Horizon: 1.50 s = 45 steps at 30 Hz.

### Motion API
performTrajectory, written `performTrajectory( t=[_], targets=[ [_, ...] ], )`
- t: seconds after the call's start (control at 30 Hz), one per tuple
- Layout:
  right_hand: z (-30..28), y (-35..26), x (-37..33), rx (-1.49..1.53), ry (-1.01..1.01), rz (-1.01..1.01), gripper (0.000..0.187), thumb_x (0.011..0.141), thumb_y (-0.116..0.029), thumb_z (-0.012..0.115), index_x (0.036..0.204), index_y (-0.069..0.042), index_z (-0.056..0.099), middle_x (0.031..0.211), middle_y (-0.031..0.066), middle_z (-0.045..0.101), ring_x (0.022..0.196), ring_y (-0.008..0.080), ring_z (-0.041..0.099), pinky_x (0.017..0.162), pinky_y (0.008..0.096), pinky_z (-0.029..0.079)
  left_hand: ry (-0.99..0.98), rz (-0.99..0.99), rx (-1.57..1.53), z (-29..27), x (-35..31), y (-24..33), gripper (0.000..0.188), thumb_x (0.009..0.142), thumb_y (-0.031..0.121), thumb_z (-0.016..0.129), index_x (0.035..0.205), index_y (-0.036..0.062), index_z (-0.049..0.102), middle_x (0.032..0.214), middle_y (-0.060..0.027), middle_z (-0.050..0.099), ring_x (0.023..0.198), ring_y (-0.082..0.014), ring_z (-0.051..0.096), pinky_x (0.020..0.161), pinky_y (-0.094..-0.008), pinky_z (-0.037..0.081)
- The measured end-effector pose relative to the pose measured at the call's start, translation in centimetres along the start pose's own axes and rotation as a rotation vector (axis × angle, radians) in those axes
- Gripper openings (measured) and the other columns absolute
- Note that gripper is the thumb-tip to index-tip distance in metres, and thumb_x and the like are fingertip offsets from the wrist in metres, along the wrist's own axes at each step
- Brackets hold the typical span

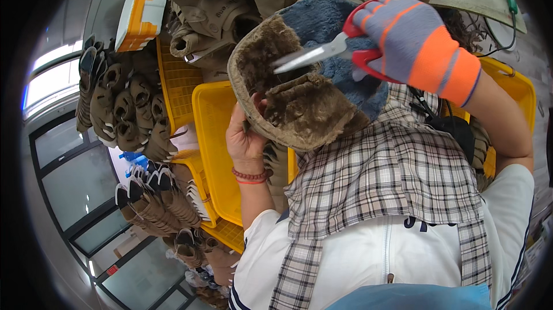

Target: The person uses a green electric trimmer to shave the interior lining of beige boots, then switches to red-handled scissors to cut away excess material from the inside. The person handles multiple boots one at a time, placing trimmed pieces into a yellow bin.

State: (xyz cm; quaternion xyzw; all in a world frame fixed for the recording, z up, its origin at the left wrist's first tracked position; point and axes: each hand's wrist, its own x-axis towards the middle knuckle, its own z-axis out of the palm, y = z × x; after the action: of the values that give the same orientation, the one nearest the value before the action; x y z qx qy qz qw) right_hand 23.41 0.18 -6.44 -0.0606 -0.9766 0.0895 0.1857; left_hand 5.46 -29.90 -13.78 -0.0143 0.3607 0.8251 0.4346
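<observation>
My right hand [412, 42], in a grey and orange glove, is closed round the red handles of a pair of scissors [314, 55]. Their blades point left into the opening of a fur-lined shoe upper [314, 111]. Brown pile covers its near and left parts, and blue pile lies along the far and right side. From the lower left, my bare left hand [244, 134] grips the upper's edge, with fingers partly hidden inside it. Red beads and a red cord circle that wrist. Whether the blades touch the pile, I cannot tell.
Brown shoe uppers [213, 13] are heaped beyond my hands. A yellow crate [216, 154] stands to the left, and another yellow crate [521, 88] to the right. More uppers [124, 103] hang or stack at far left, near a white foam box [138, 10] with orange tape.
</observation>
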Motion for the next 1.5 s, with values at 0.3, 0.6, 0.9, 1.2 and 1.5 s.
performTrajectory(
  t=[0.3,0.6,0.9,1.2,1.5],
  targets=[
    [-0.9,-6.7,-1.3,1.220,-0.021,0.375,0.038,0.076,-0.018,0.071,0.107,-0.001,0.057,0.076,0.0121,0.065,0.066,0.0168,0.065,0.061,0.0254,0.050,-0.312,0.136,0.146,6.7,1.3,-2.3,0.034,0.093,0.009,0.047,0.125,-0.0023,0.044,0.123,-0.0144,0.053,0.111,-0.0242,0.053,0.099,-0.0385,0.040],
    [3.4,-4.6,-4.0,0.934,0.170,0.582,0.028,0.077,-0.016,0.068,0.097,0.000,0.057,0.068,0.0140,0.061,0.060,0.0213,0.060,0.054,0.0295,0.046,0.385,0.108,0.794,-0.4,0.8,-3.4,0.033,0.096,0.029,0.047,0.107,-0.0007,0.056,0.108,-0.0093,0.060,0.099,-0.0164,0.057,0.088,-0.0311,0.045],
    [8.6,-4.9,-4.2,1.390,-0.012,0.493,0.026,0.080,-0.018,0.067,0.090,0.003,0.056,0.072,0.0096,0.061,0.064,0.0125,0.053,0.060,0.0309,0.046,-0.052,0.039,0.136,2.0,0.5,-9.7,0.047,0.098,0.034,0.037,0.128,-0.0014,0.043,0.129,-0.0122,0.049,0.115,-0.0238,0.050,0.099,-0.0376,0.039],
    [16.0,-5.2,-8.4,1.350,-0.099,0.659,0.030,0.085,-0.030,0.065,0.091,-0.001,0.056,0.071,0.0034,0.056,0.066,0.0088,0.046,0.059,0.0278,0.042,0.139,-0.114,0.479,0.0,1.3,-10.7,0.049,0.096,0.040,0.040,0.119,-0.0020,0.052,0.118,-0.0129,0.057,0.103,-0.0200,0.055,0.089,-0.0357,0.045],
    [9.9,-5.4,-8.0,1.114,-0.185,0.708,0.041,0.082,-0.035,0.068,0.102,-0.002,0.057,0.079,0.0137,0.063,0.070,0.0230,0.060,0.065,0.0314,0.046,0.008,0.159,0.455,4.9,13.0,-6.9,0.041,0.091,0.030,0.055,0.123,0.0051,0.051,0.122,-0.0053,0.055,0.110,-0.0219,0.050,0.095,-0.0458,0.035]
  ],
)
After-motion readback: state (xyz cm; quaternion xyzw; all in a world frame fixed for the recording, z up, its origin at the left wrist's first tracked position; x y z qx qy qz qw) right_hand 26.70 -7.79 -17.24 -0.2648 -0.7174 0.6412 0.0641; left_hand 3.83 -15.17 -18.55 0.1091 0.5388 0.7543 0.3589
